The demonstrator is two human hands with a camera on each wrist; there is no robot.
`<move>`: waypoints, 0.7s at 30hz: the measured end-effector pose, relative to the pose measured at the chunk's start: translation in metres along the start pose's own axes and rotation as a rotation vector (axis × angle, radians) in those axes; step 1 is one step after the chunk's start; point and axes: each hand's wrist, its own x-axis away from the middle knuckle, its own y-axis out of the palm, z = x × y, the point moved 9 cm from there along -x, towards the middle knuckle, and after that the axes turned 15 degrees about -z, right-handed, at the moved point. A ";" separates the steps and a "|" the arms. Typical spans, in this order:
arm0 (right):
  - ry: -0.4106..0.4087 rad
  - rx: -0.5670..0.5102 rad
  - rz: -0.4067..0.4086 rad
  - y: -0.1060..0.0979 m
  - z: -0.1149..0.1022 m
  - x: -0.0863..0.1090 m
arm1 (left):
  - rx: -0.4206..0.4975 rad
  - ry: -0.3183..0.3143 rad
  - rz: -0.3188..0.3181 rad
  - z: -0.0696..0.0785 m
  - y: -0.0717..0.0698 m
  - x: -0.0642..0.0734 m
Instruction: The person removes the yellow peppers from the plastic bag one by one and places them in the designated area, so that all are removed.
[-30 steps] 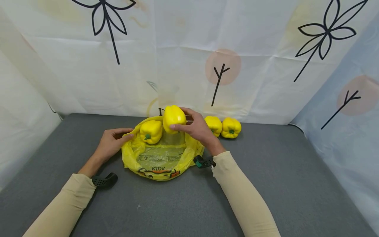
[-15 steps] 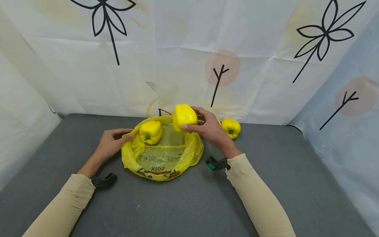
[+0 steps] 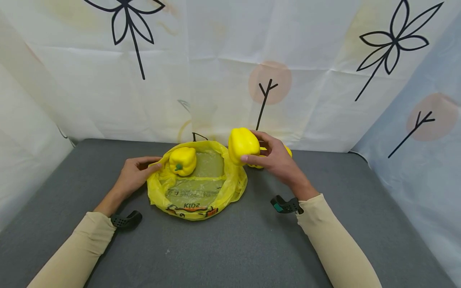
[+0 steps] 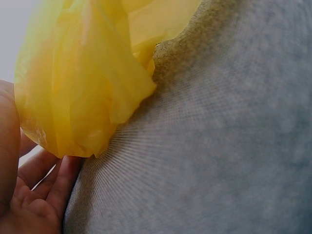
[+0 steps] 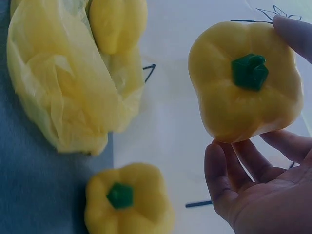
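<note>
A yellow bell pepper (image 3: 244, 146) with a green stem is pinched between the thumb and fingers of my right hand (image 3: 276, 160), raised just right of the bag. The yellow plastic bag (image 3: 235, 186) lies with its mouth spread wide, printed lettering on its near side. Inside its left part sits another yellow bell pepper (image 3: 183, 160). My left hand (image 3: 135, 176) grips the bag's left rim between thumb and fingers. In the right wrist view, the held pepper (image 5: 243, 102) shows its stem end, with one more pepper (image 5: 131, 200) below it.
Two more peppers (image 3: 288, 151) stand on the grey table (image 3: 216, 252) behind my right hand, mostly covered by it. A white patterned cloth (image 3: 216, 80) hangs along the table's back edge. Dark bands (image 3: 127, 219) hang at both wrists.
My right hand has moved rightward with its pepper, from over the bag's mouth to beyond its right rim, now covering the peppers behind. My left hand and the bag have stayed put.
</note>
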 end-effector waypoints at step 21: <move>0.045 0.006 0.136 -0.046 0.009 0.046 | 0.024 0.014 -0.001 0.002 0.001 0.000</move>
